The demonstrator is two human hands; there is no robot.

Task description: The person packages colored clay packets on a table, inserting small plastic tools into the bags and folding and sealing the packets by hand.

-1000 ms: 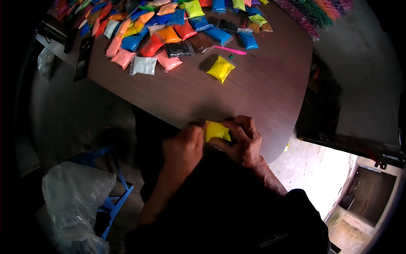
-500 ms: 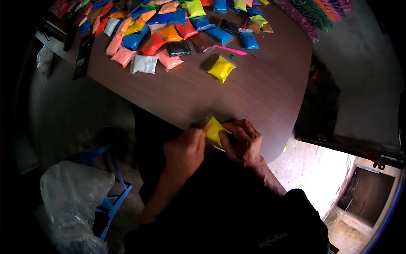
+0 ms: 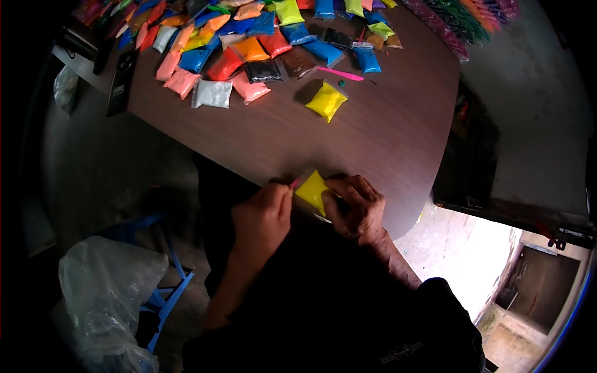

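Note:
A small clear bag of yellow clay-like material (image 3: pixel 313 191) is at the table's near edge. My right hand (image 3: pixel 357 208) grips its right side between thumb and fingers. My left hand (image 3: pixel 264 214) is closed at the bag's left edge, with a thin pink piece (image 3: pixel 294 184) showing at its fingertips. Most of that piece is hidden, and I cannot tell whether these fingers also touch the bag. Farther in on the table lies another yellow bag (image 3: pixel 326 101), near a pink plastic modelling tool (image 3: pixel 341 74).
Many small coloured bags, among them a white one (image 3: pixel 212 94) and a black one (image 3: pixel 263 71), cover the far part of the brown table (image 3: pixel 385 137). Bundled colourful packs (image 3: pixel 460 22) lie at the far right. A clear plastic sack (image 3: pixel 112 292) hangs over a blue stool (image 3: pixel 168 304) at left.
My left hand has moved a little left, and the pink piece has gone with it. More of the yellow bag's left edge shows. My right hand stays nearly still.

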